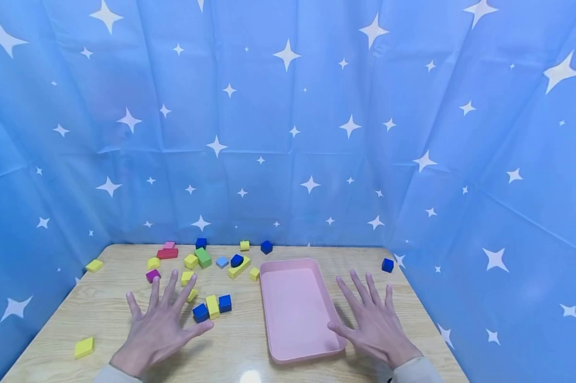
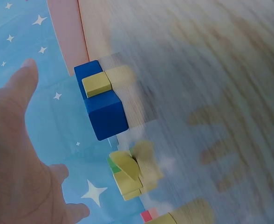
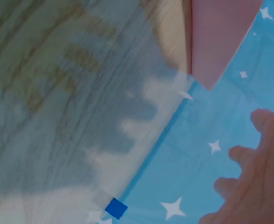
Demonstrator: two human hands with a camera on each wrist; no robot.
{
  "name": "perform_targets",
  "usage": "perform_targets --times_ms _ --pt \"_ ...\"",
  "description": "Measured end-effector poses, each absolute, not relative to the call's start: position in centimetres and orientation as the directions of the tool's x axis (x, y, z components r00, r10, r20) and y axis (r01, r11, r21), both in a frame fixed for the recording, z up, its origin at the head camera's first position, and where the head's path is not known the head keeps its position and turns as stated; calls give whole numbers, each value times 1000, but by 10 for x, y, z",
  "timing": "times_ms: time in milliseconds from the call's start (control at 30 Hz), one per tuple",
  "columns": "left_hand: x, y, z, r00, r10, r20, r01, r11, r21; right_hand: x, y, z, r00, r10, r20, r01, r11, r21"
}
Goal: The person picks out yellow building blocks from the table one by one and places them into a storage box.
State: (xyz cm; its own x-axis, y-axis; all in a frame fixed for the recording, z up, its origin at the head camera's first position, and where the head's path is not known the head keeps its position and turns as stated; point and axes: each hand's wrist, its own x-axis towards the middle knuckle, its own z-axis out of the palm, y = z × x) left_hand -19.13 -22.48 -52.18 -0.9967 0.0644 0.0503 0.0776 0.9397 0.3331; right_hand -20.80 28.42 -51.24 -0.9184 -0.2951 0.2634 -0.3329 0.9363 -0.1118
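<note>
My left hand (image 1: 161, 327) is spread over the left part of the table, palm down, with nothing in it. Just beyond its thumb stand two blue blocks (image 1: 200, 313) with a yellow block (image 1: 212, 307) between them; the left wrist view shows a blue block (image 2: 106, 116) close by. My right hand (image 1: 374, 324), fingers also spread, holds nothing. Its thumb overlaps the right rim of a pink tray (image 1: 264, 319) in the head view. The tray has no blocks in it. In the right wrist view, the fingers stand apart from a blue block (image 3: 116, 208).
Several more blocks lie at the back left, among them a green block (image 1: 203, 258), a red block (image 1: 167, 254) and a magenta block (image 1: 152, 275). A yellow block (image 1: 84, 347) sits near the left edge. A starry blue curtain (image 1: 288, 122) surrounds the table (image 1: 240, 346).
</note>
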Motion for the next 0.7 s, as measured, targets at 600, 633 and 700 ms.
perform_targets --times_ms 600,633,700 --pt "-190 -219 -525 -995 81 60 97 935 341 -208 274 -521 -916 -295 272 -341 930 -140" --pt "-190 -218 -525 -995 83 63 100 935 341 -209 274 -522 -917 -295 269 -341 930 -140" --pt "-190 -216 -526 -994 88 66 106 931 349 -209 271 -522 -920 -294 260 -339 928 -152"
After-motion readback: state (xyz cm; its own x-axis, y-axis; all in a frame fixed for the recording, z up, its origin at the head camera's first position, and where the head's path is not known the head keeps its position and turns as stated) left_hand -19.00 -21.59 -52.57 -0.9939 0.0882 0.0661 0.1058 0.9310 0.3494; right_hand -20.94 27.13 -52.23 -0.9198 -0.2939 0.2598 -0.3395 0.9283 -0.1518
